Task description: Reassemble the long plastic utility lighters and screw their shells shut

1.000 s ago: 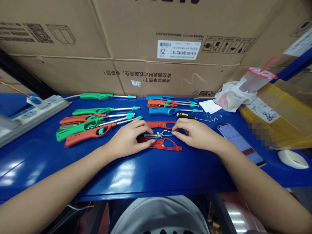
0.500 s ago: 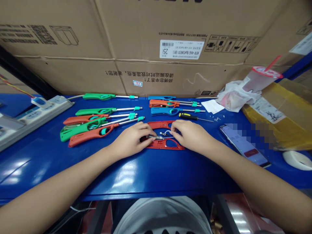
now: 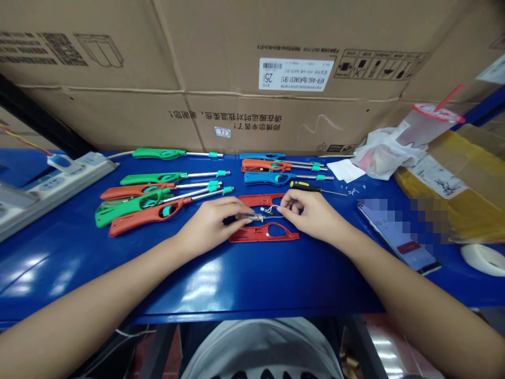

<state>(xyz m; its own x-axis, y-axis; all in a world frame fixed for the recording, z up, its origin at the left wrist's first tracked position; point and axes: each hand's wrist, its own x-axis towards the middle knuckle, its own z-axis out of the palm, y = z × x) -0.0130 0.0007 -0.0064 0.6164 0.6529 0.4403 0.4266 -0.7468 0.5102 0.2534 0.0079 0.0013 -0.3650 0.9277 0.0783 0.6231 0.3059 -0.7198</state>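
My left hand (image 3: 211, 221) pinches a clear lighter fuel tank (image 3: 248, 216) between thumb and fingers. From the tank's right end a thin tube (image 3: 273, 217) runs toward my right hand (image 3: 307, 210). My right fingers are pinched together at a white wire (image 3: 270, 207) and the tube's end, partly hiding both. A small dark piece with the wire lies between the hands. Nearest me on the table is an opened red lighter shell half (image 3: 260, 234), its inside facing up. The other red shell half (image 3: 256, 200) lies just beyond the parts, partly covered by my fingers.
Several long-necked lighters (image 3: 148, 217) lie at left, and more (image 3: 264, 179) at the back. Beside those is a yellow-black screwdriver (image 3: 305, 186). A phone (image 3: 394, 237), white ring (image 3: 483, 259), bagged drink cup (image 3: 424, 126) and power strip (image 3: 55, 184) surround the blue table (image 3: 252, 284). A carton (image 3: 221, 68) stands behind.
The fuel tank with its tube has moved up off the near red shell half into the gap between both halves. My right fingers have shifted slightly right with the wire.
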